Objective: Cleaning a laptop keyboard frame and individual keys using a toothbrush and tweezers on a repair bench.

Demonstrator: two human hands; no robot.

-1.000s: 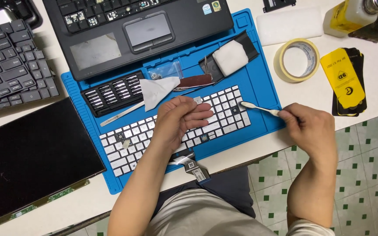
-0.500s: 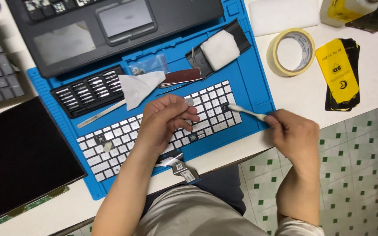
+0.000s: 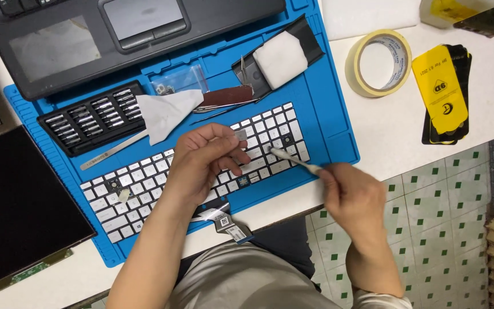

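A white laptop keyboard (image 3: 144, 183) lies on a blue work mat (image 3: 333, 109), with a few keys missing. My left hand (image 3: 207, 160) rests over the middle of the keyboard and pinches a small grey keycap (image 3: 240, 135) between thumb and fingertips. My right hand (image 3: 353, 197) is off the table's front edge and holds a thin white-handled tool (image 3: 293, 160), whose tip points at the keys on the keyboard's right part.
An open black laptop base (image 3: 127, 40) sits behind the mat. On the mat are a screwdriver bit case (image 3: 92, 117), a white tissue (image 3: 164, 113), tweezers and a white pad (image 3: 279, 59). A tape roll (image 3: 378, 63) and yellow packets (image 3: 441, 94) lie right; a dark screen panel (image 3: 18, 212) left.
My left hand has lifted off the keys with the keycap in its fingers. My right hand moved left with the tool, whose tip now reaches over the keyboard. The view has shifted.
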